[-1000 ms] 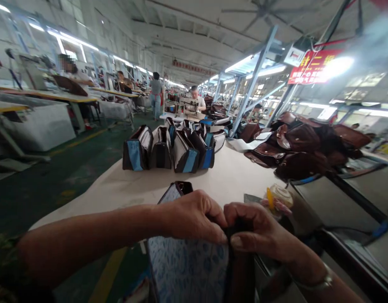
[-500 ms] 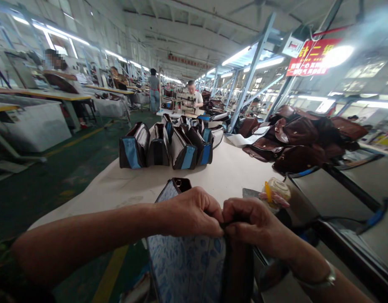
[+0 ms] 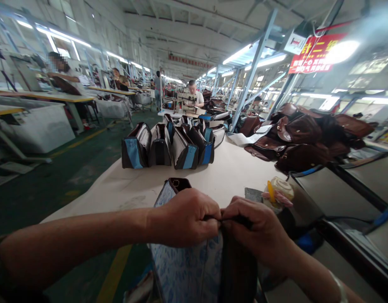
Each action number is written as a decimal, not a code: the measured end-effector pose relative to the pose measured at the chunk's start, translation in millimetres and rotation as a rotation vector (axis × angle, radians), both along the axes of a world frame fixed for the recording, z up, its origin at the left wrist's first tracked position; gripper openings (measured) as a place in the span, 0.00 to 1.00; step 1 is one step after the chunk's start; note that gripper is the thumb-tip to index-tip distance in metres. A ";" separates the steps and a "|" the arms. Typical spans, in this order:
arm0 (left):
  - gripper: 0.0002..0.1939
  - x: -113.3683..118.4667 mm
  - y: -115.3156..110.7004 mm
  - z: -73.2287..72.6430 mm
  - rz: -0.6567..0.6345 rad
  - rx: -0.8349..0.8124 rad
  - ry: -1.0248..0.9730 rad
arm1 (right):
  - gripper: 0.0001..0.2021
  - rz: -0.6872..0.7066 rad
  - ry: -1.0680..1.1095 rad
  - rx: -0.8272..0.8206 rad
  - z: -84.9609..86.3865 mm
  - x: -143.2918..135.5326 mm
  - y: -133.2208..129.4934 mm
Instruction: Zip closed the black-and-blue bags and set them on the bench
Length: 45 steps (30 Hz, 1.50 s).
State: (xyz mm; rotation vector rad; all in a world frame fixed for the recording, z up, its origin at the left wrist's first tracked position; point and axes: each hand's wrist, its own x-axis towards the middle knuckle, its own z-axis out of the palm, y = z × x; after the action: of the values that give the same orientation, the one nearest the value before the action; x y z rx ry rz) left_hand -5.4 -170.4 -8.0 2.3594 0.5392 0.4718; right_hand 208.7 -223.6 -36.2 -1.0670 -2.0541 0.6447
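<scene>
A bag (image 3: 187,269) with a blue-and-white patterned face and dark side stands at the table's near edge, directly below my hands. My left hand (image 3: 187,219) pinches the bag's dark top edge from the left, fingers curled. From the right, my right hand (image 3: 255,225) grips the same edge, thumb pressed against the fingers. The fingertips of both hands nearly meet at the bag's upper corner. A metal ring shows at the bag's far end. My hands hide most of the top edge.
Several finished-looking bags (image 3: 162,147) stand in rows on the pale table (image 3: 231,168). Brown leather bags (image 3: 301,130) are heaped at the right. Close by lie a roll of tape (image 3: 282,189) and a grey flat piece (image 3: 253,194). Pale panels with dark edging (image 3: 326,193) crowd the right side.
Both hands keep their pinch on the bag's edge, and the fingertips have come slightly closer together. My right wrist has dropped a little. The view has shifted slightly.
</scene>
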 end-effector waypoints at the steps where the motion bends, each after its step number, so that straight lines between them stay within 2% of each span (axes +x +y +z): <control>1: 0.06 -1.6 -0.8 -0.1 -0.012 0.024 -0.014 | 0.06 0.025 -0.045 0.094 -1.8 0.1 -2.3; 2: 0.07 -3.3 -1.5 0.5 -0.020 0.005 -0.022 | 0.07 0.052 -0.102 0.185 -3.1 0.3 -4.9; 4: 0.08 -6.6 -1.7 3.7 -0.029 -0.146 -0.016 | 0.08 0.086 -0.242 0.357 -4.1 0.9 -10.2; 8: 0.23 -10.5 2.5 10.6 -0.019 -0.486 0.017 | 0.08 0.080 -0.436 0.655 -0.6 2.5 -17.8; 12: 0.23 -10.2 7.4 7.3 -0.052 -0.595 0.097 | 0.15 0.091 -0.542 0.880 2.3 5.6 -22.3; 15: 0.22 -7.8 7.2 3.4 -0.089 -0.596 0.147 | 0.19 0.103 -0.583 0.930 -2.2 8.8 -27.0; 18: 0.16 -4.3 3.6 3.5 -0.122 -0.528 0.129 | 0.16 0.091 -0.447 0.802 -9.3 11.0 -31.8; 20: 0.11 -1.9 0.3 5.7 -0.148 -0.408 0.102 | 0.13 0.034 -0.248 0.558 -9.1 11.8 -32.5; 23: 0.11 1.2 -5.2 10.0 -0.210 -0.172 0.083 | 0.12 -0.009 -0.067 0.131 4.9 14.0 -26.8; 25: 0.12 2.8 -8.0 13.3 -0.240 0.008 0.098 | 0.13 0.087 -0.127 -0.069 20.5 16.8 -19.8; 27: 0.13 4.0 -8.3 17.9 -0.237 0.189 0.144 | 0.14 0.230 -0.214 -0.183 36.0 19.5 -13.4; 29: 0.13 4.5 -4.1 24.6 -0.238 0.348 0.193 | 0.12 0.292 -0.244 -0.178 48.4 19.5 -9.4; 30: 0.14 4.5 -0.1 28.9 -0.241 0.422 0.205 | 0.10 0.273 -0.251 -0.118 53.1 18.1 -8.3; 33: 0.14 2.1 17.6 42.1 -0.254 0.599 0.155 | 0.09 0.097 -0.278 0.127 62.3 9.5 -5.5; 35: 0.12 -2.7 30.0 46.5 -0.270 0.616 0.112 | 0.10 0.030 -0.243 0.130 63.2 4.8 -1.4; 38: 0.11 -15.7 42.3 37.3 -0.285 0.490 0.106 | 0.14 0.125 -0.084 -0.153 51.4 5.8 8.0; 41: 0.11 -34.0 45.7 15.0 -0.302 0.312 0.118 | 0.15 0.218 -0.007 -0.349 22.0 12.1 15.3; 43: 0.10 -46.3 44.5 3.4 -0.330 0.210 0.135 | 0.15 0.249 0.022 -0.352 -1.0 13.2 16.6; 45: 0.08 -55.9 41.4 0.1 -0.329 0.132 0.174 | 0.13 0.282 0.088 -0.314 -20.2 9.8 15.7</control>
State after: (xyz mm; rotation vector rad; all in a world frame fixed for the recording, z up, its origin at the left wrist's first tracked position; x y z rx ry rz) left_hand -61.4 -129.0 -7.9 2.5672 0.1918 0.1572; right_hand 218.6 -207.9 -56.4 -0.9033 -2.0883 1.1681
